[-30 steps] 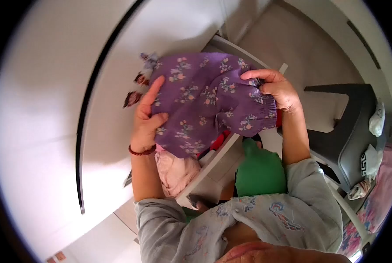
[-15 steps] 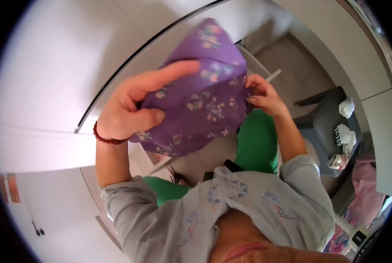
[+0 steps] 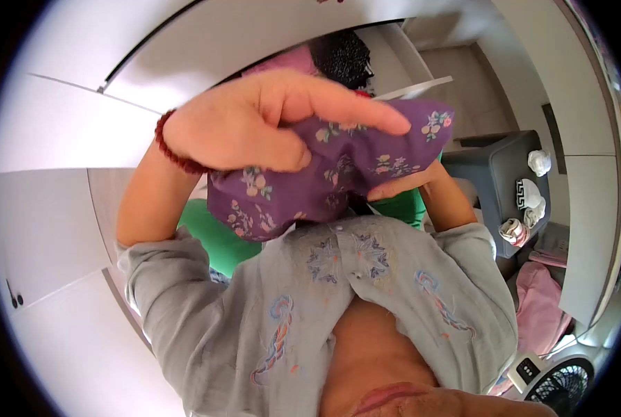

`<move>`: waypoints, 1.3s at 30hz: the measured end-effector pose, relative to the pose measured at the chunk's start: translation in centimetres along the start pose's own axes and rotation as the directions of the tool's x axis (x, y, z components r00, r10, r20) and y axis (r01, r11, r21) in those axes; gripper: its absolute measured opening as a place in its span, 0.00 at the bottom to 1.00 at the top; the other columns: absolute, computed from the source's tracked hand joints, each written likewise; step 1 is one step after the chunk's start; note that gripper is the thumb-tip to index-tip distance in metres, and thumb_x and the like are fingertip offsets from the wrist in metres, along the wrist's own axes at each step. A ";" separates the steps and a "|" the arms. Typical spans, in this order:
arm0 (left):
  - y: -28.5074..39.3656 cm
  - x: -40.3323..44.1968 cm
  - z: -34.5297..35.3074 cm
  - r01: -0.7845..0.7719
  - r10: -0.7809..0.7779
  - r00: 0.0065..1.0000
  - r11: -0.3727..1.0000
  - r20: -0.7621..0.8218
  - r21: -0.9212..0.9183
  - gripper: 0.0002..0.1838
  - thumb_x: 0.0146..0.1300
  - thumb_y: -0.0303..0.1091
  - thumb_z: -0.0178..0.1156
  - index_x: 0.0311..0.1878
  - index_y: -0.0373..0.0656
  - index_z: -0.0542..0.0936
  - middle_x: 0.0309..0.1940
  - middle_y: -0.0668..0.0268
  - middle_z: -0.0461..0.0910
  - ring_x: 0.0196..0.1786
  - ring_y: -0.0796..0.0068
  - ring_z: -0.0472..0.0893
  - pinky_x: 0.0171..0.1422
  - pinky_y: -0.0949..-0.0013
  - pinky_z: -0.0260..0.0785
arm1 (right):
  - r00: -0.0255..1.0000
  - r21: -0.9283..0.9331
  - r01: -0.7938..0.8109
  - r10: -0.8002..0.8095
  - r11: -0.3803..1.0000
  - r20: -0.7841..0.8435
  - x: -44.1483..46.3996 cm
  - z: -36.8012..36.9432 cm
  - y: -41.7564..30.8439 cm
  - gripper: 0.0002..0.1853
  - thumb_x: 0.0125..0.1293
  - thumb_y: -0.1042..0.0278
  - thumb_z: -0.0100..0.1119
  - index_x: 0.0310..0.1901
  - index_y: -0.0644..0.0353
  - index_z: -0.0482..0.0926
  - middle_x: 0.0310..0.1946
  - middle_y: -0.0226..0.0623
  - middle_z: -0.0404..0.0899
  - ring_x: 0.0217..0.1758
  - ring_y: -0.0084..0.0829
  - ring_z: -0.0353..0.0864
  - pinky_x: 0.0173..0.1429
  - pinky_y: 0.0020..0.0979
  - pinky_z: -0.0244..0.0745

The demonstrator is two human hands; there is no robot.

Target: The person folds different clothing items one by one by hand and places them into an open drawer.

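Note:
A purple floral cloth (image 3: 255, 184), folded and hanging in front of my chest, is between my two hands; its exact kind of garment cannot be made out. My left hand (image 3: 244, 125), with a dark red bead bracelet (image 3: 175, 147) at the wrist, grips the cloth's upper left part, thumb and index finger lying over it. On the other side my right hand (image 3: 411, 182) holds the lower right of the cloth, most of its fingers hidden beneath the fabric. Beyond the cloth, an open drawer (image 3: 421, 90) contains a black patterned fabric (image 3: 341, 59) and a pink fabric (image 3: 286, 62).
A dark grey stool (image 3: 487, 177) on the right carries several small rolled items, among them a white bundle (image 3: 539, 162). Pink clothing (image 3: 543, 306) lies below it, near a small fan (image 3: 564, 386). White cabinet fronts (image 3: 53, 229) are at the left.
The cloth has come closer to my body and its raised upper part has been folded down. My left hand moved right across it. The drawer's contents have come into view.

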State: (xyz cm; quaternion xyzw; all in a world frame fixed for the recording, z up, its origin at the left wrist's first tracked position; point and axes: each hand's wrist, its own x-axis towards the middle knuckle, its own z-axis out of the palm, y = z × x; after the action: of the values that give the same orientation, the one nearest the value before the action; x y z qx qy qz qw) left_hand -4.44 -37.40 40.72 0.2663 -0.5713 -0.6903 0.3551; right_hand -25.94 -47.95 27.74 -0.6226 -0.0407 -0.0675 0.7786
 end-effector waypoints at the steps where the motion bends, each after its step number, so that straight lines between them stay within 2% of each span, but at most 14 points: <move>1: -0.5 -0.1 -0.1 -0.030 0.027 0.999 0.991 -0.025 -0.127 0.34 0.42 0.18 0.50 0.60 0.24 0.65 0.61 0.51 0.68 0.64 0.62 0.66 0.70 0.66 0.51 | 0.998 -0.018 -0.012 0.011 1.000 -0.054 -0.2 0.3 0.2 0.35 0.45 0.71 0.73 0.58 0.60 0.69 0.54 0.36 0.74 0.57 0.30 0.71 0.61 0.34 0.67; 3: -3.1 0.0 -1.7 -0.177 0.162 0.980 0.974 -0.112 -0.141 0.38 0.52 0.32 0.60 0.64 0.25 0.59 0.64 0.51 0.63 0.66 0.61 0.64 0.71 0.63 0.50 | 0.986 -0.050 -0.043 0.034 0.998 -0.162 -0.7 0.8 0.7 0.31 0.47 0.75 0.71 0.56 0.59 0.71 0.53 0.34 0.74 0.55 0.28 0.72 0.59 0.33 0.68; 4: -5.7 -0.1 -2.7 -0.234 0.191 0.968 0.921 -0.160 -0.312 0.34 0.60 0.39 0.54 0.66 0.32 0.58 0.62 0.53 0.65 0.62 0.67 0.68 0.65 0.66 0.61 | 0.983 0.092 -0.092 0.105 0.992 -0.154 -0.9 0.7 1.3 0.27 0.51 0.74 0.67 0.56 0.59 0.72 0.53 0.34 0.74 0.55 0.28 0.72 0.58 0.33 0.69; 6: -11.8 -0.2 -3.2 -0.455 0.101 0.839 0.669 -0.535 -0.587 0.37 0.64 0.55 0.48 0.66 0.35 0.58 0.61 0.53 0.66 0.61 0.66 0.69 0.64 0.63 0.62 | 0.975 0.240 -0.143 0.179 0.960 -0.135 -0.3 0.8 1.9 0.24 0.56 0.73 0.64 0.55 0.59 0.72 0.52 0.34 0.74 0.55 0.28 0.72 0.57 0.32 0.70; 8: -22.8 -2.5 -6.3 -0.404 -0.058 0.864 0.512 -0.500 -0.758 0.44 0.60 0.69 0.41 0.66 0.38 0.59 0.60 0.55 0.67 0.60 0.64 0.70 0.63 0.62 0.63 | 0.921 0.544 -0.074 0.266 0.836 -0.284 1.5 0.5 1.1 0.20 0.61 0.69 0.57 0.55 0.64 0.71 0.51 0.39 0.75 0.53 0.34 0.75 0.59 0.37 0.71; 10: -35.2 -4.7 -7.8 -0.395 -0.161 0.763 0.651 -0.626 -0.648 0.45 0.59 0.70 0.41 0.66 0.39 0.59 0.61 0.55 0.66 0.61 0.63 0.69 0.64 0.60 0.62 | 0.917 0.670 -0.067 0.310 0.739 -0.250 2.1 -2.6 2.3 0.18 0.63 0.67 0.55 0.54 0.63 0.72 0.49 0.40 0.76 0.51 0.34 0.77 0.56 0.38 0.73; 12: -35.2 -4.6 -6.5 -0.345 -0.240 0.616 0.774 -0.750 -0.531 0.46 0.58 0.72 0.40 0.66 0.40 0.59 0.62 0.55 0.65 0.61 0.62 0.69 0.64 0.58 0.62 | 0.915 0.789 -0.061 0.350 0.612 -0.200 2.5 -4.6 2.7 0.17 0.66 0.64 0.52 0.52 0.63 0.73 0.48 0.40 0.78 0.49 0.34 0.78 0.54 0.38 0.76; 15: -23.9 -5.2 -3.4 -0.683 -0.164 0.551 0.475 -0.818 -0.555 0.49 0.55 0.75 0.39 0.66 0.41 0.60 0.64 0.58 0.63 0.62 0.62 0.67 0.65 0.55 0.60 | 0.884 0.805 -0.013 0.383 0.593 -0.268 3.9 -6.1 2.3 0.17 0.68 0.62 0.49 0.51 0.64 0.73 0.47 0.41 0.78 0.45 0.34 0.81 0.50 0.36 0.79; 17: -23.0 -6.5 -6.0 -0.654 0.228 0.751 0.385 -0.619 -0.651 0.46 0.56 0.72 0.42 0.67 0.43 0.59 0.66 0.58 0.60 0.65 0.60 0.63 0.68 0.54 0.56 | 0.847 0.762 0.005 0.402 0.647 -0.347 4.9 -7.3 2.2 0.17 0.69 0.60 0.48 0.50 0.65 0.74 0.45 0.42 0.79 0.43 0.33 0.81 0.48 0.35 0.80; 21: -20.5 -6.2 -7.3 -0.639 0.259 0.768 0.380 -0.586 -0.670 0.44 0.57 0.70 0.44 0.66 0.43 0.61 0.64 0.59 0.63 0.64 0.61 0.64 0.68 0.55 0.56 | 0.817 0.719 -0.024 0.428 0.695 -0.386 6.8 -8.2 1.6 0.17 0.69 0.60 0.47 0.47 0.66 0.75 0.44 0.42 0.79 0.42 0.32 0.82 0.46 0.34 0.81; 23: -19.8 -5.8 -7.0 -0.598 -0.075 0.629 0.590 -0.774 -0.543 0.36 0.61 0.61 0.50 0.64 0.42 0.64 0.62 0.59 0.66 0.62 0.64 0.67 0.65 0.57 0.61 | 0.808 0.706 -0.086 0.464 0.703 -0.363 7.2 -8.2 1.2 0.17 0.69 0.60 0.47 0.47 0.66 0.75 0.44 0.42 0.79 0.42 0.32 0.82 0.46 0.34 0.81; 29: -18.5 -5.9 -5.0 -0.462 -0.170 0.505 0.774 -0.846 -0.432 0.25 0.61 0.25 0.56 0.62 0.38 0.64 0.53 0.59 0.73 0.52 0.66 0.75 0.57 0.63 0.70 | 0.729 0.688 -0.274 0.612 0.672 -0.307 6.3 -7.1 1.5 0.16 0.67 0.64 0.50 0.49 0.68 0.72 0.46 0.44 0.77 0.45 0.34 0.80 0.51 0.37 0.79; 32: -18.1 -6.3 -2.5 -0.454 -0.144 0.389 0.829 -0.910 -0.326 0.27 0.59 0.20 0.54 0.63 0.36 0.62 0.50 0.59 0.74 0.51 0.68 0.75 0.55 0.66 0.71 | 0.678 0.661 -0.338 0.660 0.671 -0.324 4.4 -5.0 1.8 0.17 0.65 0.68 0.52 0.51 0.70 0.71 0.47 0.46 0.76 0.46 0.36 0.80 0.52 0.39 0.78; 39: -16.9 -9.4 3.2 -0.267 -0.329 0.446 0.839 -0.832 -0.474 0.23 0.59 0.16 0.51 0.59 0.34 0.69 0.47 0.60 0.76 0.47 0.73 0.78 0.54 0.71 0.71 | 0.609 0.699 -0.330 0.709 0.635 -0.356 -0.5 0.4 1.9 0.23 0.60 0.80 0.52 0.58 0.69 0.63 0.51 0.45 0.73 0.51 0.36 0.77 0.56 0.37 0.75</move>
State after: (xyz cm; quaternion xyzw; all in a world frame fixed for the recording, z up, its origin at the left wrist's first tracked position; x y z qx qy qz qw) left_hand -4.34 -26.37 24.52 0.4872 -0.0707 -0.5820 0.6472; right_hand -26.13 -47.14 25.88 -0.2861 0.3844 -0.0043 0.8777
